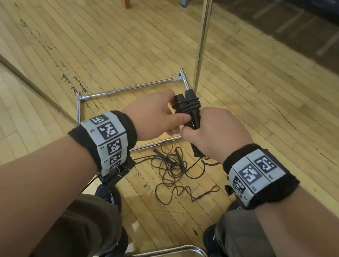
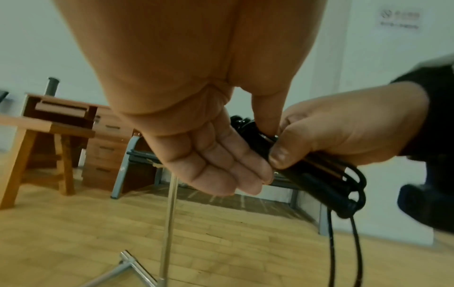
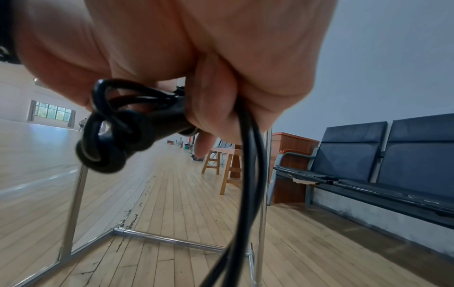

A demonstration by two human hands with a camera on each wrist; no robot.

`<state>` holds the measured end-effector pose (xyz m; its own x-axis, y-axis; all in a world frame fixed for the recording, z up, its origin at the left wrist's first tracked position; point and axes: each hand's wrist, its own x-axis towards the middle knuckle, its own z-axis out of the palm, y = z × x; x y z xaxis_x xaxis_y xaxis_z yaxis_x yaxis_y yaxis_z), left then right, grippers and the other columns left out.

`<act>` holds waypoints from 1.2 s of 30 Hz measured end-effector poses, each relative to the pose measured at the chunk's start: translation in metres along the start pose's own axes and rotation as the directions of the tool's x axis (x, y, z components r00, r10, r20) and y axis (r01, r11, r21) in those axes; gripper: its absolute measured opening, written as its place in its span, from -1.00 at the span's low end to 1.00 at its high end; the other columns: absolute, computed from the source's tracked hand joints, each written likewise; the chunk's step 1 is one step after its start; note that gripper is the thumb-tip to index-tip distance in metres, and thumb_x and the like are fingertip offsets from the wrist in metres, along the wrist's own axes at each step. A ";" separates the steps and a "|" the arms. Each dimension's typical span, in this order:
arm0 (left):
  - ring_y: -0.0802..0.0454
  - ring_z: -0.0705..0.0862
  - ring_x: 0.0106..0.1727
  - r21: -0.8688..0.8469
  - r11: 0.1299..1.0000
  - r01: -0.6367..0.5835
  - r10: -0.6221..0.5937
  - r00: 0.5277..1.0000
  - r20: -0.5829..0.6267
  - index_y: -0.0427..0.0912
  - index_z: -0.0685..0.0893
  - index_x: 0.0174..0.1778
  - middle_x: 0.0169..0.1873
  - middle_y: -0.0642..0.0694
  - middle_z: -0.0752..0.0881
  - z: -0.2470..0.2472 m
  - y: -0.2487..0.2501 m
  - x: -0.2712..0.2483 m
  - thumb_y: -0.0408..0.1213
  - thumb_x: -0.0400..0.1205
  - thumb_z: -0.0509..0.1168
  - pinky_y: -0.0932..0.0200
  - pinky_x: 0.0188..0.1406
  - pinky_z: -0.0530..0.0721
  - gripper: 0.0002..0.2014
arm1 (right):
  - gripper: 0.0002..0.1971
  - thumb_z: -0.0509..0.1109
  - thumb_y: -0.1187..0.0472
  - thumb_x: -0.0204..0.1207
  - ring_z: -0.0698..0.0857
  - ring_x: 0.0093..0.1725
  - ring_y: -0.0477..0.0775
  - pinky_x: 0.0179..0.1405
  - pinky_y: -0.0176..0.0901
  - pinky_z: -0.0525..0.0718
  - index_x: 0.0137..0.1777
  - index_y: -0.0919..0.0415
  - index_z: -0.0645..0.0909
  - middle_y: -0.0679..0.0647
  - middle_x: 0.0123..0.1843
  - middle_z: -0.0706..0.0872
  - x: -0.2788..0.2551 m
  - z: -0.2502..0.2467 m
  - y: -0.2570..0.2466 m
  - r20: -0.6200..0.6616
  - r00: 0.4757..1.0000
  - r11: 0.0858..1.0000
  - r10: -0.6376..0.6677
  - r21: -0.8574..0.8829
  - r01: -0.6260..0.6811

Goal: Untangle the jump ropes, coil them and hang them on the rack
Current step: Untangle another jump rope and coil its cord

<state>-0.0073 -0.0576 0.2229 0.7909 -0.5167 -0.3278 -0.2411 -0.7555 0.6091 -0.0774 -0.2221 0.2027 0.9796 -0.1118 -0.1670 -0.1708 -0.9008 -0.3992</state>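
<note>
Right hand [image 1: 212, 131] clenched round paired black handles [image 1: 188, 107], left hand [image 1: 155, 115] pinching the cord wound on them, likely securing the wrap, above the tangled ropes [image 1: 173, 168] beside the rack [image 1: 201, 40].

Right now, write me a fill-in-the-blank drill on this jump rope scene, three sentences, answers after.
1. The right hand grips a pair of black ____ bound together with cord.
2. A tangled rope lies on the ____ floor between the person's feet.
3. The left hand touches the bundle with its ____.

Missing words: handles; wooden; fingers
</note>
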 end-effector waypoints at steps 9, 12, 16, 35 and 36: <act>0.17 0.84 -0.30 -0.046 0.999 0.000 0.003 0.998 0.064 0.30 0.51 0.51 -0.22 0.15 0.87 -0.026 -0.009 -0.003 0.32 0.53 0.51 0.05 -0.11 0.74 -0.35 | -0.70 0.39 -0.18 0.49 0.64 -0.37 -0.01 -0.50 -0.15 0.47 -0.24 0.01 0.48 -0.01 -0.34 0.65 -0.003 -0.007 -0.007 0.119 0.991 0.993 -0.058 -0.097 0.070; 0.15 0.82 -0.33 0.035 0.999 -0.026 0.017 0.970 0.242 0.33 0.62 0.26 -0.22 0.10 0.88 -0.032 -0.009 -0.006 0.26 0.45 0.60 0.03 -0.14 0.77 -0.49 | -0.68 0.42 -0.20 0.50 0.64 -0.37 -0.02 -0.48 -0.14 0.51 -0.24 -0.01 0.47 -0.03 -0.33 0.64 -0.009 -0.009 -0.014 0.212 0.966 0.970 -0.148 -0.158 0.183; 0.21 0.71 -0.19 0.364 0.927 -0.086 -0.055 0.932 0.359 0.30 0.63 0.08 -0.14 0.17 0.78 -0.023 -0.003 -0.013 0.34 0.31 0.63 0.17 -0.24 0.61 -0.48 | -0.74 0.44 -0.16 0.49 0.64 -0.32 0.00 -0.34 -0.08 0.68 -0.07 0.00 0.57 -0.05 -0.31 0.60 -0.022 -0.002 -0.022 0.314 0.922 0.915 -0.228 -0.253 0.313; 0.14 0.84 -0.42 0.132 0.981 0.139 -0.173 0.941 0.292 -0.16 0.69 -0.07 -0.25 -0.11 0.84 0.026 -0.003 -0.001 -0.34 0.71 0.37 0.24 -0.47 0.75 -0.95 | -0.77 0.15 0.13 0.79 0.63 -0.27 -0.09 -0.43 -0.22 0.42 0.31 0.09 0.57 -0.05 -0.19 0.66 -0.023 -0.010 -0.032 0.210 0.957 0.980 -0.201 0.029 0.199; 0.18 0.77 -0.52 0.076 0.986 0.150 -0.165 0.948 0.271 -0.16 0.67 -0.09 -0.30 -0.08 0.80 0.025 -0.003 -0.001 -0.36 0.71 0.37 0.29 -0.57 0.69 -0.93 | -0.77 0.13 0.12 0.81 0.65 -0.26 -0.10 -0.42 -0.22 0.45 0.36 0.07 0.52 -0.05 -0.16 0.69 -0.024 -0.011 -0.032 0.190 0.964 0.981 -0.188 0.074 0.177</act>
<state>-0.0212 -0.0652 0.2035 0.6378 -0.4740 -0.6070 -0.1616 -0.8530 0.4963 -0.0944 -0.1954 0.2289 0.9560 0.1417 -0.2569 -0.0016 -0.8730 -0.4877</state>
